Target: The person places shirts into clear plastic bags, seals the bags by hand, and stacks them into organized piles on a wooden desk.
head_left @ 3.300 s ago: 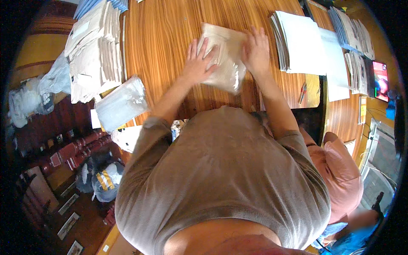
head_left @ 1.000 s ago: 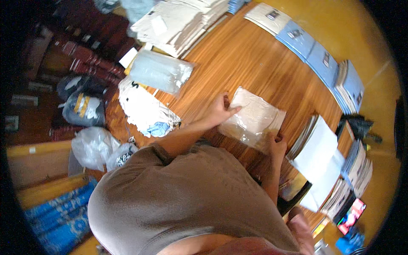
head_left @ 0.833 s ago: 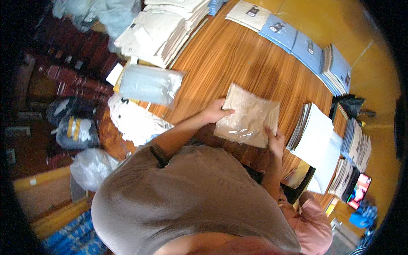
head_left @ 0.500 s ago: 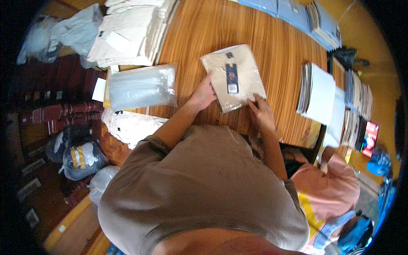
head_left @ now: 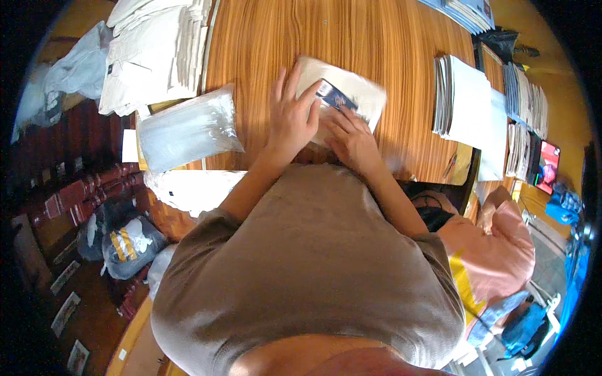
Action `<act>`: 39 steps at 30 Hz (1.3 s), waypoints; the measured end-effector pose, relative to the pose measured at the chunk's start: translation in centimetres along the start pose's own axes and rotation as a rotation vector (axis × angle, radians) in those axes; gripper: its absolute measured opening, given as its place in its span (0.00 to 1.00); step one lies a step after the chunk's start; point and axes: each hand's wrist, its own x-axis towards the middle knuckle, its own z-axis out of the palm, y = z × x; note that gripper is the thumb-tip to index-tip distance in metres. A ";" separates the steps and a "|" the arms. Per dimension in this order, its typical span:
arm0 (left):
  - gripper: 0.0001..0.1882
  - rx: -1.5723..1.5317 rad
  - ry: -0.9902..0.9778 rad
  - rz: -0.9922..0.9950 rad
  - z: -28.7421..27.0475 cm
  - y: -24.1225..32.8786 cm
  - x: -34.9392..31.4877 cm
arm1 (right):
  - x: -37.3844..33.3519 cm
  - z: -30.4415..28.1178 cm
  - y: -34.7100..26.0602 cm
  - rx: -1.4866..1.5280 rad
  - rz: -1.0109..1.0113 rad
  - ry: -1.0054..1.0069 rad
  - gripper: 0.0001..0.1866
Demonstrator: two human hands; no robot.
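A folded beige garment in a clear plastic bag [head_left: 360, 86] lies at a slant on the wooden table in front of me. A dark label [head_left: 337, 96] with a pale patch at one end shows on its face. My left hand [head_left: 291, 122] is at the package's left side, fingers spread, the thumb reaching across toward the label. On the near right part of the package rests my right hand [head_left: 356, 143], its fingers stretched out just below the label. Both hands hide parts of the package's near and left edges.
Left of the package lies a stack of clear plastic bags [head_left: 188, 131]. Piled white garments [head_left: 150, 59] stand behind it. A stack topped with white [head_left: 464, 97] is at the right of the table [head_left: 401, 69]. A person in a pink top [head_left: 489, 257] is close on my right.
The package has turned, so its label now slants with the pale end at upper left. My left hand has moved up and spread over it; my right hand has moved left onto it.
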 end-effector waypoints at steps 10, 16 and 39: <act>0.47 -0.579 0.141 -0.713 4.4 -1.0 -4.4 | 3.5 -3.8 9.1 0.267 0.559 0.070 0.29; 0.39 -0.684 0.336 -0.637 3.9 -4.5 8.1 | 9.5 -2.3 15.9 0.818 0.451 -0.096 0.17; 0.24 -0.190 0.563 -0.534 5.7 -29.1 42.8 | 51.9 -9.4 22.8 0.281 0.441 0.378 0.33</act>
